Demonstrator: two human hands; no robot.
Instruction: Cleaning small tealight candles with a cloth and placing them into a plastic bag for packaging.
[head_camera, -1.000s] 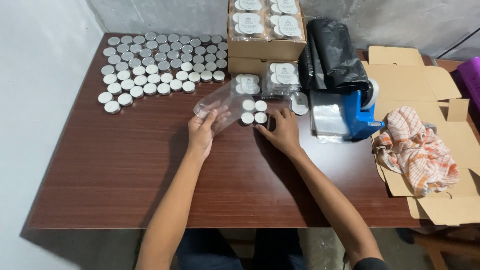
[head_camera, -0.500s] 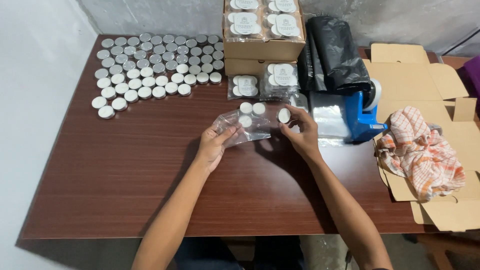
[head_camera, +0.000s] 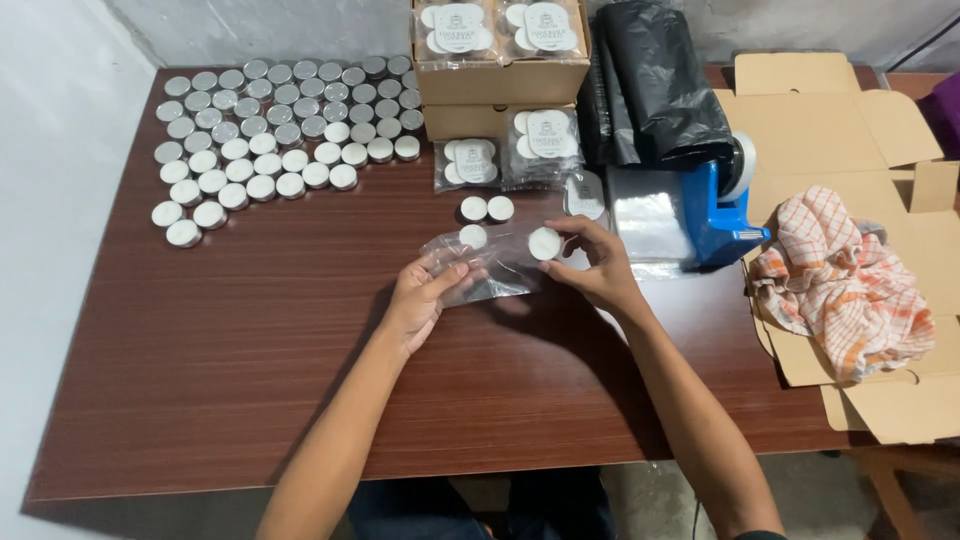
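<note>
1. Bagging small white tealight candles: the left hand (head_camera: 425, 300) holds a clear plastic bag (head_camera: 485, 265) flat on the brown table (head_camera: 250, 380), in front of the blue tape dispenser (head_camera: 715, 215) and to its left.
2. Left hand: fingers curled loosely, thumb and fingertips pinching the bag's near edge; it is neither spread flat nor balled into a fist.
3. Right hand (head_camera: 600, 265): thumb and fingertips pinch one white candle (head_camera: 545, 243) at the bag's right-hand end, close beside the dispenser; the remaining fingers are half bent.
4. Progress, as judged: one candle (head_camera: 473, 236) appears to lie inside or under the bag already, though which cannot be told through the film; the pinched candle is at the mouth, not yet fully in.
5. Two loose candles (head_camera: 487, 208) wait just behind the bag, left of the dispenser.
6. Done so far: sealed packs (head_camera: 510, 160) of candles stand left of the dispenser, with more packs on the cardboard boxes (head_camera: 500, 85) behind them.
7. Left to do: a large cluster of unbagged candles (head_camera: 270, 140) lies far to the left of the dispenser.
8. Black plastic bag (head_camera: 655, 80) lies behind the dispenser; a checked cloth (head_camera: 845, 280) rests in an open carton (head_camera: 860, 130) on its right.
</note>
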